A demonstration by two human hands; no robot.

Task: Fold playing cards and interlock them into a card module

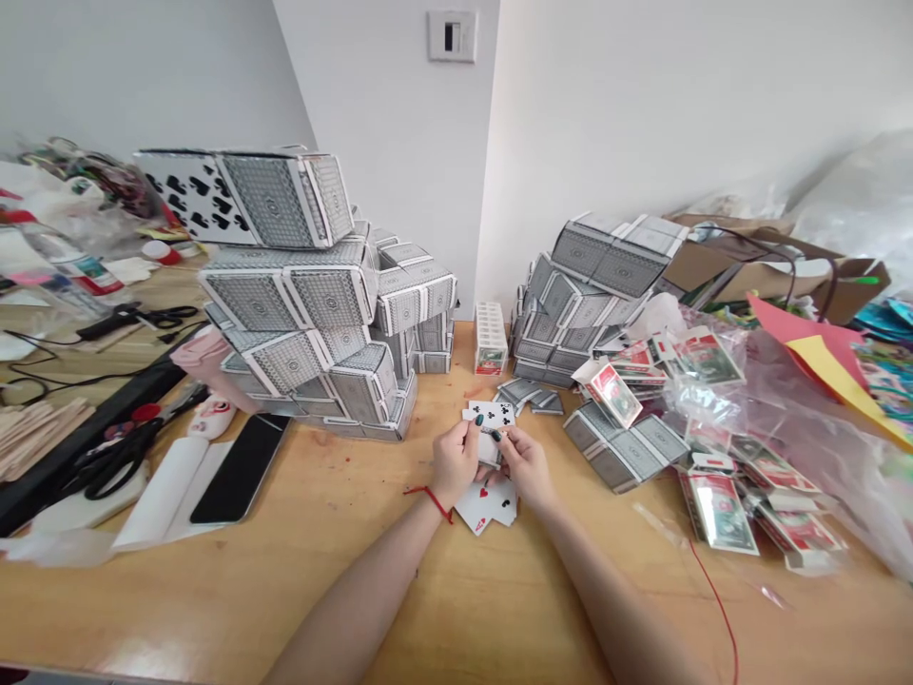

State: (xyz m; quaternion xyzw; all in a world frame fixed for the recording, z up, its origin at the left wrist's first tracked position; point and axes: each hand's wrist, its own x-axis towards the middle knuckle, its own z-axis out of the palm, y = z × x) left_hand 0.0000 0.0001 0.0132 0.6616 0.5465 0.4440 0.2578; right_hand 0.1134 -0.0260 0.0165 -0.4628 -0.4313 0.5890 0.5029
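Card (489, 449) is mid-table, btw your hands, just above the face-up pile (486, 509). L hand (456, 457) & R hand (526, 464) both grasping it, thumbs on top; finger grip underneath hidden, can't tell. Clubs card (491, 412) sits just past your thumbs, face up; can't tell if it's in the grip too.

Step looks like bending/creasing a card, IMO. To do it well: keep thumbs level, line edges up before pressing, press evenly from both sides, run a thumb along the crease. Keep wrists off the pile so cards don't slide.

Counts, going outward: hands 2; gripped card 1 visible, poss. more; pile 2+ cards, overlapped; gray pieces (528, 393) just beyond, 3+, exact no. unclear. White-red unit (490, 338) x1, btw the L stack (306, 323) & R stack (585, 295), so stacks = 2. Loose block (628, 447) x1, R of your hands, w/ a red box (611, 392) on it; more red boxes farther R, 5+, overlapping. Phone (239, 468) x1, L side; black scissors (118, 466) beside it, 1 clear. Red bracelet (432, 504) x1, L wrist. Wall switch (452, 36) x1.
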